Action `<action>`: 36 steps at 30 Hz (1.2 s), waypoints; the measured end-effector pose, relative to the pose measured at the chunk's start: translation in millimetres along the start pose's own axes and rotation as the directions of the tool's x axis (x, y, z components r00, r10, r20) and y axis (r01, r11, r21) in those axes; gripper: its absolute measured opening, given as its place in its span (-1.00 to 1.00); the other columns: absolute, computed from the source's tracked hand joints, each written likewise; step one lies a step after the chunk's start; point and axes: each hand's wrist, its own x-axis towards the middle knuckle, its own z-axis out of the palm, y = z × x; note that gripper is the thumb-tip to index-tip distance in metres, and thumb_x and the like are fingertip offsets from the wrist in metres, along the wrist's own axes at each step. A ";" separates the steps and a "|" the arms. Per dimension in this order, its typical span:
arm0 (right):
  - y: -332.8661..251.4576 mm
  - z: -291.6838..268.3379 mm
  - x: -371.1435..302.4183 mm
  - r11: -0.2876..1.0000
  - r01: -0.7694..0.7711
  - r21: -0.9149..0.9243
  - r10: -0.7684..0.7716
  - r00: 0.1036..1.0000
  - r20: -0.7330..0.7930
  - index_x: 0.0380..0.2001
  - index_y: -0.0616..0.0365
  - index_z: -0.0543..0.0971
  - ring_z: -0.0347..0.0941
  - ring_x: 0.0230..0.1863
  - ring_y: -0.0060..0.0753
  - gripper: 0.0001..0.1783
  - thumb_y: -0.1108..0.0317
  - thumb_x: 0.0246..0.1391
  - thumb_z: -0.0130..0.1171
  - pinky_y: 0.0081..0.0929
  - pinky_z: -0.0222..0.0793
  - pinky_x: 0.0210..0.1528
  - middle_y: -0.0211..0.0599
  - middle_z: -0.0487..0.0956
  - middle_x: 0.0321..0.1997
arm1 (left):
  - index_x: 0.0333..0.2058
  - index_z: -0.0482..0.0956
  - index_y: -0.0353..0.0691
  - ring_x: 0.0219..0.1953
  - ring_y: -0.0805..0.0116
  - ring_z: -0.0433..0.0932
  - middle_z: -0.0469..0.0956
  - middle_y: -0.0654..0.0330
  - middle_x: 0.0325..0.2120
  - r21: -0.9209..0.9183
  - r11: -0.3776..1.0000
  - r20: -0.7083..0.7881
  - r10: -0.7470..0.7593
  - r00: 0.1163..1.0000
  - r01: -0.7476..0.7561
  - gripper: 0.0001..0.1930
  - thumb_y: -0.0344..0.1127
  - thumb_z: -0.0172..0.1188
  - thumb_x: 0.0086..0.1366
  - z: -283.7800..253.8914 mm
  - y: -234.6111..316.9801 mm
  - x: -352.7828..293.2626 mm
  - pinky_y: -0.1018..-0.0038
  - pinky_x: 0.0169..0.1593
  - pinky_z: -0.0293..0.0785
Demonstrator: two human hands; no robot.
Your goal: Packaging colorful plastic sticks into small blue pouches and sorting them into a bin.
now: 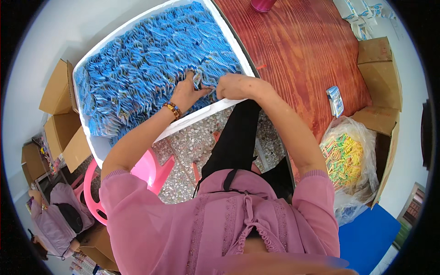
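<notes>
A large white foam box holds rows of small blue-and-white sachets, packed upright on edge. My left hand, with a beaded bracelet on the wrist, reaches in among the sachets near the box's near right part. Its thumb and fingers are set around a few of them; the fingertips are partly hidden. Close beside it, my right hand is over the near rim with its fingers curled in. What those fingers hold, if anything, is hidden.
On the right stands a red wood-grain table with a small blue-and-white pack. A cardboard box there holds a clear bag of yellow, green and pink sticks. A pink plastic chair and another person are at left.
</notes>
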 end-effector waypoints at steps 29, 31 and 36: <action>1.3 28.4 -4.3 0.984 0.080 0.158 0.023 0.828 -0.561 -0.39 0.19 0.51 0.54 -0.34 0.04 -0.78 0.24 0.02 0.12 -0.17 0.41 -0.32 -0.06 0.58 -0.50 | -0.54 0.58 -0.36 -0.75 0.42 0.54 0.51 0.14 -0.77 -0.087 0.954 0.254 -0.258 0.932 0.288 -0.64 -0.11 0.37 0.09 -26.2 35.1 -4.4 0.50 -0.62 0.48; -18.2 24.2 -4.6 0.995 -0.094 0.033 0.094 0.779 -0.620 -0.37 0.14 0.51 0.56 -0.40 0.03 -0.76 0.20 -0.02 0.17 -0.14 0.44 -0.36 -0.05 0.58 -0.54 | -0.54 0.58 -0.38 -0.74 0.43 0.54 0.51 0.14 -0.76 -0.055 0.965 0.262 -0.234 0.936 0.256 -0.62 -0.09 0.37 0.08 -24.4 32.2 -4.4 0.51 -0.63 0.48; -19.4 27.1 8.6 0.986 -0.109 -0.123 0.008 0.777 -0.629 -0.46 0.11 0.53 0.57 -0.44 0.00 -0.79 0.20 -0.04 0.17 -0.11 0.45 -0.38 -0.07 0.58 -0.57 | -0.42 0.58 -0.41 -0.71 0.43 0.55 0.55 0.10 -0.70 0.061 0.978 0.283 -0.207 0.937 0.198 -0.59 -0.09 0.39 0.07 -7.1 6.2 2.1 0.51 -0.62 0.48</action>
